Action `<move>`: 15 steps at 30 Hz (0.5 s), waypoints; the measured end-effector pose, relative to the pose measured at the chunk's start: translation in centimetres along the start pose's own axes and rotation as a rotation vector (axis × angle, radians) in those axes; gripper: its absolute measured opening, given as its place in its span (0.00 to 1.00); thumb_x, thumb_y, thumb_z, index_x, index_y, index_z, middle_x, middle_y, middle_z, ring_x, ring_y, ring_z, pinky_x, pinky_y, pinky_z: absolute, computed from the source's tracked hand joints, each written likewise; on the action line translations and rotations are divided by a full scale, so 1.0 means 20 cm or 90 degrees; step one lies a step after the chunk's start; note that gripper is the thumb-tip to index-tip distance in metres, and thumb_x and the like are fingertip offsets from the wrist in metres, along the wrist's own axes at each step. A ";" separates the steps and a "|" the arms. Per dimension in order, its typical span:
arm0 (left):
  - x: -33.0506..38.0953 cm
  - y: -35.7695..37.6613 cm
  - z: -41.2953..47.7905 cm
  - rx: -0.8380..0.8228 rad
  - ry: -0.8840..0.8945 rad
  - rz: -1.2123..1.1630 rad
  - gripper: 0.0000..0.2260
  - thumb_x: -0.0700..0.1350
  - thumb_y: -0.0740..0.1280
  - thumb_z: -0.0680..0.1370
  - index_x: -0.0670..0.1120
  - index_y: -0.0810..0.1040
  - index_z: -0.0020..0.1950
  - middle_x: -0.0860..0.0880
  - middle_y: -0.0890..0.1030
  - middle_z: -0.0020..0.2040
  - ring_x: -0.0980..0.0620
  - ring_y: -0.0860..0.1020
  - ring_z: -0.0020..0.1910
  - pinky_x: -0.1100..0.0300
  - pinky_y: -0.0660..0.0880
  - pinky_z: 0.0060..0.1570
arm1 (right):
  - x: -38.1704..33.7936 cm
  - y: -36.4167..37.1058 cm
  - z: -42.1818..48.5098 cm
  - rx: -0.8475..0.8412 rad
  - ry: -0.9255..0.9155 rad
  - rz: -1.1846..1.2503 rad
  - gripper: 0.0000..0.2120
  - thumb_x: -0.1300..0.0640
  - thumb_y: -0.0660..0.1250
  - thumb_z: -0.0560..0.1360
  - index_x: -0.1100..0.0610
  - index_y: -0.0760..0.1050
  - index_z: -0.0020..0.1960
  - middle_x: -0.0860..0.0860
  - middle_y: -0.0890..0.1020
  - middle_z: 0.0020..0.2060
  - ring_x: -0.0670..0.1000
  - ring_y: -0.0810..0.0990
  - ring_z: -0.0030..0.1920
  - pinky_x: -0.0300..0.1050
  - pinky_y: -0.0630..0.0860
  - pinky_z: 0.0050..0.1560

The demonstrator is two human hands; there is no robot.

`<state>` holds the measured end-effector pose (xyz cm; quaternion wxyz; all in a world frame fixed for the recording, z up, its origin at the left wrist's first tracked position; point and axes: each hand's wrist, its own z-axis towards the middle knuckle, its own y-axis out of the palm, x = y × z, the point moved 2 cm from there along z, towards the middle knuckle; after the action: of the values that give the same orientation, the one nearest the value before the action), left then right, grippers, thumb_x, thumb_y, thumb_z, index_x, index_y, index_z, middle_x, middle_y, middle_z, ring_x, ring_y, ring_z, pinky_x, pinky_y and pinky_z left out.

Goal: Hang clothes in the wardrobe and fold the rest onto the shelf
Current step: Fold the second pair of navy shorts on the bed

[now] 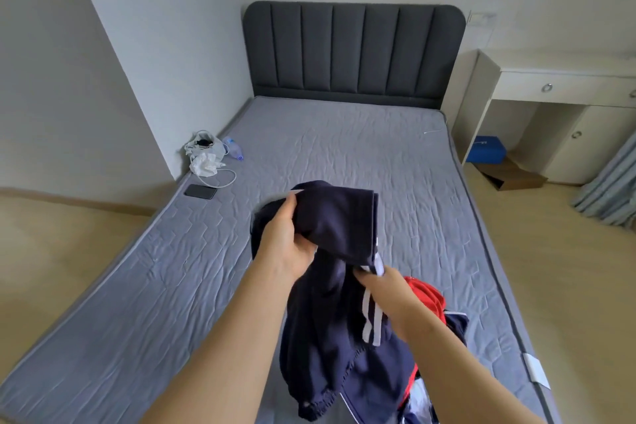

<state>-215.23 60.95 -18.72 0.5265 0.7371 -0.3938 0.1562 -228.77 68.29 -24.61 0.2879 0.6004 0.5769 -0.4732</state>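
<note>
**Navy garment held bunched above the bed, heap underneath**

The left hand (285,241) grips a wad of the navy garment (330,327), fingers curled round the cloth. At four o'clock from it, the right hand (387,291) pinches the white-striped edge. The garment hangs in the air over the near part of the bed (344,148).

Its loose lower half dangles just beside a red garment (425,296) and the heap of clothes (418,403) at five o'clock. Lifting or shaking it out could drag those along or tangle with them. The right hand's narrow pinch could also slip, dropping that side.

No wardrobe, shelf or hanger is in view. The heap is cut off by the lower edge. I cannot tell whether the bunched navy garment is a jacket or trousers. Cloth hides the right fingertips.
</note>
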 end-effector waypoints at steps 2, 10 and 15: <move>-0.01 -0.03 0.01 -0.039 0.006 0.003 0.11 0.50 0.61 0.79 0.44 0.78 0.51 0.46 0.83 0.47 0.50 0.81 0.46 0.57 0.77 0.42 | -0.05 -0.01 0.04 0.054 0.046 0.162 0.05 0.57 0.64 0.77 0.56 0.75 0.42 0.50 0.80 0.25 0.50 0.78 0.31 0.41 0.74 0.34; -0.22 -0.20 -0.03 -0.199 -0.069 0.420 0.22 0.58 0.67 0.70 0.51 0.76 0.61 0.54 0.81 0.56 0.59 0.78 0.57 0.64 0.73 0.55 | -0.28 -0.03 0.11 -0.018 0.073 0.613 0.08 0.56 0.62 0.78 0.61 0.75 0.49 0.54 0.79 0.29 0.50 0.80 0.28 0.39 0.76 0.29; -0.24 -0.26 0.00 -0.168 -0.015 0.675 0.08 0.46 0.66 0.77 0.54 0.77 0.55 0.56 0.82 0.51 0.62 0.80 0.47 0.70 0.75 0.43 | -0.30 -0.05 0.10 -0.078 0.029 0.744 0.12 0.59 0.59 0.78 0.60 0.76 0.39 0.53 0.80 0.30 0.50 0.81 0.28 0.42 0.76 0.34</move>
<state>-214.40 63.59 -25.31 0.4593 0.3669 -0.7336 0.3411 -229.59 64.13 -19.67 0.5225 0.8111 0.1831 -0.1886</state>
